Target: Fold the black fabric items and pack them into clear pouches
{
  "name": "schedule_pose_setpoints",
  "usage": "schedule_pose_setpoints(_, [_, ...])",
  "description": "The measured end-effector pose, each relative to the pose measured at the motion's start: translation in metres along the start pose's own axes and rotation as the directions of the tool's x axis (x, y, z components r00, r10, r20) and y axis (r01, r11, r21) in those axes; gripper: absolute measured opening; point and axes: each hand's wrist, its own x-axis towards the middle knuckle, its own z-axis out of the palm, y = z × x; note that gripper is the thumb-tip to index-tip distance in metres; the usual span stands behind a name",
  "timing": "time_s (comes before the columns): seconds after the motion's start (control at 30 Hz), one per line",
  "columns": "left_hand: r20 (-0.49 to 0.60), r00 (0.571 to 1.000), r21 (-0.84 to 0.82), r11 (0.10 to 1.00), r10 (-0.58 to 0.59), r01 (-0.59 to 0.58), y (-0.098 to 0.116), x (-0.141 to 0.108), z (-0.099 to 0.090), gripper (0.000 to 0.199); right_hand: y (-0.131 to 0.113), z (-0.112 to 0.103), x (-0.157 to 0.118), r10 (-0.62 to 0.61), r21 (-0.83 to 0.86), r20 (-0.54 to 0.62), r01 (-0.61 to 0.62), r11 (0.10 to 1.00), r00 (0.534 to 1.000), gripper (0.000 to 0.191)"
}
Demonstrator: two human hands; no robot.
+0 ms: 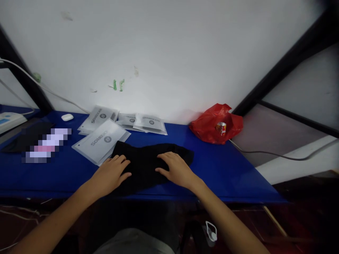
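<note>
A piece of black cloth [144, 164] lies spread on the blue table in front of me; its exact kind is hard to make out. My left hand [112, 173] rests on its left part, fingers stretched and thumb apart. On the right part lies my right hand [176, 169], also with fingers extended and thumb spread. Bare cloth shows between the two hands. A frosted plastic zip bag [103, 139] with printed lettering lies just beyond my left hand, touching or slightly under the cloth's far left corner.
More printed bags [99, 118] lie against the wall, some overlapping. A red plastic bag [212, 123] with a small wrapper stands at the back right. Leftward are a white case [67, 117], a white device [10, 121] and a cable. The table's [225, 176] front edge is close.
</note>
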Motion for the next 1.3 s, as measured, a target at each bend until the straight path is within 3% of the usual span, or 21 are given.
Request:
schedule_pose_setpoints(0.17, [-0.045, 0.998, 0.174, 0.984, -0.041, 0.048, 0.0, 0.023, 0.005, 0.028, 0.014, 0.002, 0.026, 0.03, -0.109, 0.026, -0.027, 0.994, 0.999, 0.025])
schedule_pose_setpoints(0.3, [-0.028, 0.994, 0.25, 0.961, -0.11, 0.114, 0.002, 0.037, -0.002, 0.025, 0.021, -0.003, 0.043, 0.061, -0.174, 0.022, -0.056, 0.983, 0.998, 0.018])
schedule_pose_setpoints(0.53, [0.185, 0.978, -0.028, 0.994, -0.096, 0.103, -0.01, 0.028, -0.016, 0.019, 0.02, -0.011, 0.032, 0.054, -0.105, 0.042, -0.05, 0.993, 0.998, 0.012])
schedule_pose_setpoints(0.6, [0.199, 0.977, -0.065, 0.993, -0.083, 0.097, -0.012, 0.028, -0.014, 0.02, 0.02, -0.011, 0.032, 0.053, -0.086, 0.024, -0.051, 0.995, 0.998, 0.012])
schedule_pose_setpoints(0.67, [0.156, 0.984, -0.071, 0.993, -0.081, 0.092, -0.012, 0.033, -0.011, 0.02, 0.021, -0.009, 0.035, 0.064, -0.069, 0.004, -0.064, 0.996, 0.998, 0.011])
schedule_pose_setpoints(0.77, [0.001, 0.99, -0.055, 0.989, -0.138, 0.138, -0.011, 0.043, -0.01, 0.019, 0.023, -0.006, 0.042, 0.093, -0.032, -0.044, -0.095, 0.995, 0.995, 0.009])
schedule_pose_setpoints(0.87, [-0.119, 0.979, -0.167, 0.975, -0.166, 0.146, -0.012, 0.044, -0.026, 0.021, 0.02, -0.017, 0.038, 0.108, 0.052, -0.119, -0.103, 0.993, 0.987, 0.008])
schedule_pose_setpoints(0.93, [-0.063, 0.992, -0.351, 0.933, -0.108, 0.079, -0.015, 0.035, -0.043, 0.024, 0.013, -0.034, 0.025, 0.061, 0.14, -0.098, -0.047, 0.989, 0.993, 0.006])
schedule_pose_setpoints(1.0, [0.111, 0.994, -0.523, 0.851, 0.017, 0.044, -0.02, 0.023, -0.059, 0.026, 0.006, -0.054, 0.008, -0.041, 0.272, 0.069, 0.02, 0.962, 0.997, 0.003])
schedule_pose_setpoints(1.07, [0.26, 0.958, -0.619, 0.782, 0.123, 0.068, -0.023, 0.016, -0.065, 0.03, 0.003, -0.069, -0.006, -0.119, 0.389, 0.213, 0.028, 0.921, 0.97, 0.011])
schedule_pose_setpoints(1.13, [0.235, 0.969, -0.594, 0.801, 0.084, 0.075, -0.023, 0.017, -0.057, 0.038, 0.008, -0.069, -0.011, -0.04, 0.385, 0.113, -0.006, 0.923, 0.993, 0.019])
schedule_pose_setpoints(1.23, [0.018, 0.997, -0.334, 0.939, -0.076, 0.078, -0.021, 0.034, -0.026, 0.055, 0.033, -0.045, -0.002, 0.127, 0.185, -0.198, -0.09, 0.979, 0.972, 0.029])
schedule_pose_setpoints(1.3, [0.001, 0.993, -0.14, 0.984, -0.114, 0.113, -0.021, 0.049, -0.004, 0.065, 0.053, -0.021, 0.007, 0.184, 0.054, -0.157, -0.177, 0.983, 0.97, 0.04])
